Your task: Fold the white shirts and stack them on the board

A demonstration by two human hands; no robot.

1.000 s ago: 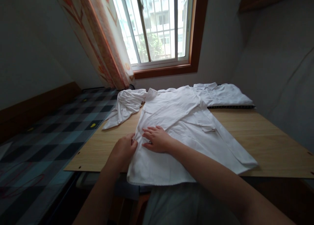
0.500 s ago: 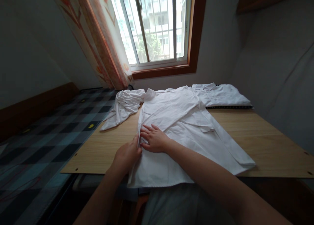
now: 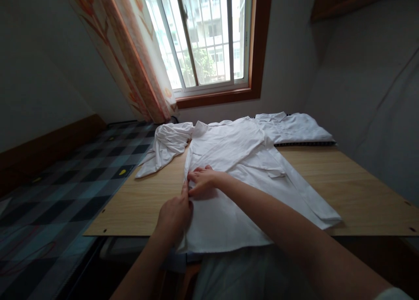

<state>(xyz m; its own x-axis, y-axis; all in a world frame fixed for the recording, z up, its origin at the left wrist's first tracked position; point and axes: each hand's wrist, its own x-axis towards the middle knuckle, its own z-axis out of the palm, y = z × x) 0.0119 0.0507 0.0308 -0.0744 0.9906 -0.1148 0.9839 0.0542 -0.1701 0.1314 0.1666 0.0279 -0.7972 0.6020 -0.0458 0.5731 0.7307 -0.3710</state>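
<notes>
A white shirt (image 3: 229, 217) lies spread on the wooden board, its sleeve folded across the body and its lower hem over the board's near edge. My left hand (image 3: 175, 210) is at the shirt's left edge, fingers closed on the cloth, the index finger pointing forward along the fold. Just above and to the right, my right hand (image 3: 203, 181) is arched on the same edge, its fingers bent and its thumb close to them, pinching the fabric. The two hands nearly touch. Part of the left hand's fingers is hidden behind its back.
Crumpled white cloth (image 3: 168, 145) lies on the board's far left. A folded white shirt (image 3: 294, 127) rests at the far right. The wooden board (image 3: 356, 195) borders a checked bedspread (image 3: 75, 195). Behind are a window (image 3: 209, 51) and a flowered curtain (image 3: 127, 51).
My right hand has gone from lying flat with spread fingers to an arched, bent-finger grip at the edge. My left hand has slid slightly toward me and right.
</notes>
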